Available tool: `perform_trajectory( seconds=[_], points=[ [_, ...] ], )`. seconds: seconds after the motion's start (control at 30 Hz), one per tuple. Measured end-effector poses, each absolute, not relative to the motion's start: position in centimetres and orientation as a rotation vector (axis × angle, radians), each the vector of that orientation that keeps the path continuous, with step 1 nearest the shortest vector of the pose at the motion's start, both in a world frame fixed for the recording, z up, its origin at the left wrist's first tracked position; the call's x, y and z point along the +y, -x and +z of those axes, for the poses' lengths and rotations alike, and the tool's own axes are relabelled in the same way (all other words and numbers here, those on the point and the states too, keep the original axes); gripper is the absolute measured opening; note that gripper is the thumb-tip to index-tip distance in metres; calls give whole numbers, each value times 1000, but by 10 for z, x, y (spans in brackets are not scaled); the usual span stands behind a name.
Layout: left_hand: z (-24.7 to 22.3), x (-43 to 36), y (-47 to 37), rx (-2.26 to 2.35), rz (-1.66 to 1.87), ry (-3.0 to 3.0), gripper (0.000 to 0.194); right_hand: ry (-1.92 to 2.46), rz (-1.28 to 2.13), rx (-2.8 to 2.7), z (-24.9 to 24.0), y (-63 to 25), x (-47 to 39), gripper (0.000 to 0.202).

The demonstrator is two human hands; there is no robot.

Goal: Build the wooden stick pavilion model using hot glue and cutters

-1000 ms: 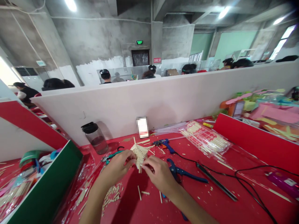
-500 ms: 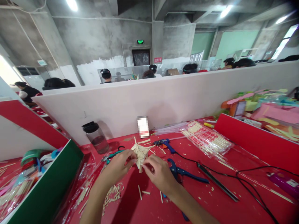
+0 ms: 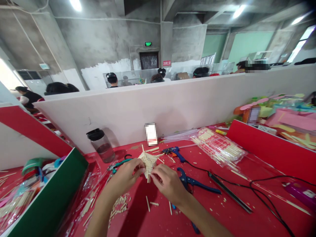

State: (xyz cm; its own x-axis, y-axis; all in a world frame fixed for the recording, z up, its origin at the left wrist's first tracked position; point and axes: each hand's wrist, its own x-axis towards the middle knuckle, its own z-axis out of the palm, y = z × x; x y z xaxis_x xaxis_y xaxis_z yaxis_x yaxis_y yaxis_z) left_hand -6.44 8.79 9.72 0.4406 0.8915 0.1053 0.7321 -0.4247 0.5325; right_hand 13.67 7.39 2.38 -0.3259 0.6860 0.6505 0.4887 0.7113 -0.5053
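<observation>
A small structure of pale wooden sticks (image 3: pixel 149 162), with sticks poking out at its points, is between my hands over the red table (image 3: pixel 143 217). My left hand (image 3: pixel 132 171) pinches its left edge, thumb and fingertips closed on it. On the lower right side, my right hand (image 3: pixel 164 179) has its fingers pressed together against the stick structure. Whether a separate small piece is between those fingertips is too small to tell. A blue glue gun (image 3: pixel 175 153) lies just behind my right hand, and blue cutters (image 3: pixel 197 184) lie to its right.
Teal pliers (image 3: pixel 120 163) and a dark-lidded bottle (image 3: pixel 101 144) are at the left. Bagged sticks (image 3: pixel 219 146) lie back right, near a black cable (image 3: pixel 234 181) and a purple object (image 3: pixel 300 194). Short cut sticks (image 3: pixel 120 205) are scattered in front. A white partition (image 3: pixel 123 112) stands behind.
</observation>
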Motion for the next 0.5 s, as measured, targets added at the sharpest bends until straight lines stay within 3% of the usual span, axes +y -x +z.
perform_trajectory(
  seconds=[0.5],
  points=[
    [98,88,64,1363,520,-2275,15,935,158,-2073,22,-138,73,14]
  ],
)
